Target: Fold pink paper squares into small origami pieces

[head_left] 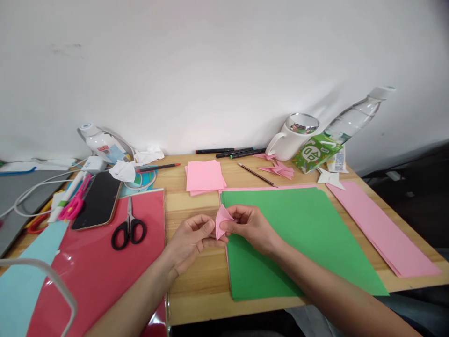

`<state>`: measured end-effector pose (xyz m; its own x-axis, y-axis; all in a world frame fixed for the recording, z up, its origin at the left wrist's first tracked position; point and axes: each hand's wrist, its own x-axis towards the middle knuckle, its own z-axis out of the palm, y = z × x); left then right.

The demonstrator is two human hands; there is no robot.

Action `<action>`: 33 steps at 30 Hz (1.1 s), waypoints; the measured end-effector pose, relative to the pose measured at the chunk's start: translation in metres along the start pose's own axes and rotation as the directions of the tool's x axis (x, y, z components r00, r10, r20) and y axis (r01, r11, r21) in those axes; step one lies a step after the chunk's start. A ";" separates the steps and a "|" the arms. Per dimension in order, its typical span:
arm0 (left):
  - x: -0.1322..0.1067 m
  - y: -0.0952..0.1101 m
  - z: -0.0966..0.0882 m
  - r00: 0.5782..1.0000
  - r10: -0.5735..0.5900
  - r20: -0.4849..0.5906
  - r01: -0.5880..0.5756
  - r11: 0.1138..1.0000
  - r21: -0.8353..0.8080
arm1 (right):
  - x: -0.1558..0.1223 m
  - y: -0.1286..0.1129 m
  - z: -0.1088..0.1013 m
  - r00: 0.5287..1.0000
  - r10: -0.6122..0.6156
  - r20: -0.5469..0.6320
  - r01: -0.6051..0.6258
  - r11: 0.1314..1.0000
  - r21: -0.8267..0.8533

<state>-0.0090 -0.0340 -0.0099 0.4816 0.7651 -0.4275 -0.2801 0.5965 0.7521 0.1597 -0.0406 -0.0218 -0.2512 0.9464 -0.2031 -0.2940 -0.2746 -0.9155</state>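
Observation:
A small piece of folded pink paper (220, 219) is held up above the table, near the left edge of the green sheets. My right hand (250, 227) pinches it from the right, thumb in front and fingers behind. On its other side, my left hand (194, 236) is closed with thumb and forefinger at the paper's left edge, other fingertips reaching beneath it. A stack of pink paper squares (204, 176) lies just beyond my hands. Under my right forearm are large green paper sheets (298, 234) with pink sheets showing at their edges.
Black-handled scissors (129, 229) and a phone (99, 201) lie on a red folder (105, 276) to the left. Behind are several pens (242, 153), a pencil (257, 174), folded pink pieces (278, 169), a white mug (291, 138) and a leaning bottle (358, 117). Pink strips (382, 229) lie right.

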 end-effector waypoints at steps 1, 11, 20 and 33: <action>0.000 0.000 0.000 1.000 -0.001 0.000 0.001 1.000 -0.003 | 0.000 0.000 0.000 1.000 -0.007 0.011 0.007 1.000 -0.002; 0.001 -0.003 -0.002 1.000 0.001 -0.029 0.001 0.999 0.047 | 0.000 0.001 0.001 1.000 -0.029 -0.009 0.029 0.998 -0.064; -0.002 -0.002 0.003 0.998 0.019 -0.053 -0.011 0.988 0.153 | -0.003 0.006 0.002 0.999 -0.041 -0.024 0.038 0.992 -0.118; -0.005 0.000 -0.001 0.999 0.023 0.023 -0.025 0.994 0.108 | -0.005 0.002 0.004 0.993 -0.103 0.061 0.106 0.993 -0.056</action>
<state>-0.0121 -0.0377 -0.0075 0.4940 0.7727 -0.3986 -0.2010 0.5476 0.8122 0.1564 -0.0466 -0.0215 -0.2757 0.9573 -0.0863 -0.2670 -0.1626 -0.9499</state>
